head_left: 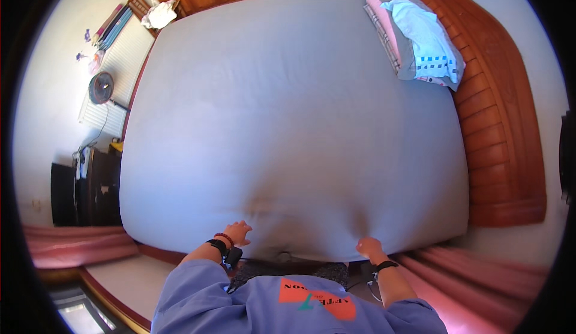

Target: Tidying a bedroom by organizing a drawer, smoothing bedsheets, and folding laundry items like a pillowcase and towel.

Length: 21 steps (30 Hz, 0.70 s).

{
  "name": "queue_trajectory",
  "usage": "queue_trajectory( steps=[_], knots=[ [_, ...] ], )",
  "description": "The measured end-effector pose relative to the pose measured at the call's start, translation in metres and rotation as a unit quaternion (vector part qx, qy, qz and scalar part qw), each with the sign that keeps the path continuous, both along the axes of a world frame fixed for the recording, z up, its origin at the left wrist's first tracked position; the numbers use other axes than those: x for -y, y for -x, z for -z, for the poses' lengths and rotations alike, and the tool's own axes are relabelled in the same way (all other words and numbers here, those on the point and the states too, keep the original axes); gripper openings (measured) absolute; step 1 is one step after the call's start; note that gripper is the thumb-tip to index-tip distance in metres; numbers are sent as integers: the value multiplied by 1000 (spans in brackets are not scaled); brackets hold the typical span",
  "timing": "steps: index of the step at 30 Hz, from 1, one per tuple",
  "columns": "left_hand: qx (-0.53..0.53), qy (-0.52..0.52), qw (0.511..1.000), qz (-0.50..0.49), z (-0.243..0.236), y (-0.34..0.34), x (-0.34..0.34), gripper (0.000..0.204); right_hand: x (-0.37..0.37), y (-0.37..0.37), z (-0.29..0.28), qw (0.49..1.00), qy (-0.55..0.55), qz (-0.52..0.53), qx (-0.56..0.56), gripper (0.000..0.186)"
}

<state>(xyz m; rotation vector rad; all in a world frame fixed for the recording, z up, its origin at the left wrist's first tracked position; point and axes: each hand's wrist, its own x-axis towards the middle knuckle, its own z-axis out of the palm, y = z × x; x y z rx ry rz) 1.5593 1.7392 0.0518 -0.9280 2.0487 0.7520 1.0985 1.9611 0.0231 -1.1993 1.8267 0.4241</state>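
Observation:
A grey fitted sheet (pixel 294 106) covers the wide mattress in front of me, mostly smooth, with creases and shadows toward the near edge. My left hand (pixel 239 232) is at that near edge, left of the middle, fingers apart over the sheet and holding nothing that I can see. Farther right along the same edge, my right hand (pixel 368 247) is closed against the sheet. Its fingers are curled, and whether fabric is pinched in them is hidden. A shallow dent in the sheet runs up from beside this hand.
Folded bedding (pixel 420 40) in blue, pink and grey lies at the far right corner, beside the wooden headboard (pixel 489 112). Left of the bed are a small fan (pixel 101 87), a radiator (pixel 138 49) and a dark cabinet (pixel 103 190). Pink curtains (pixel 78 248) hang near both front corners.

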Motion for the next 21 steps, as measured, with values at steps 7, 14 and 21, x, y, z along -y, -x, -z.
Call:
queue_trajectory(
  steps=[7,14,21],
  knots=[
    [-111,50,990,-71,-29,-120,64,61,-6,-166,-23,978,102,177,29,37],
    [-43,28,990,-134,-34,-204,90,65,81,-220,-34,971,157,179,15,51],
    [-110,40,967,-228,-22,-252,65,56,208,-116,34,924,283,226,-125,68]
  ],
)
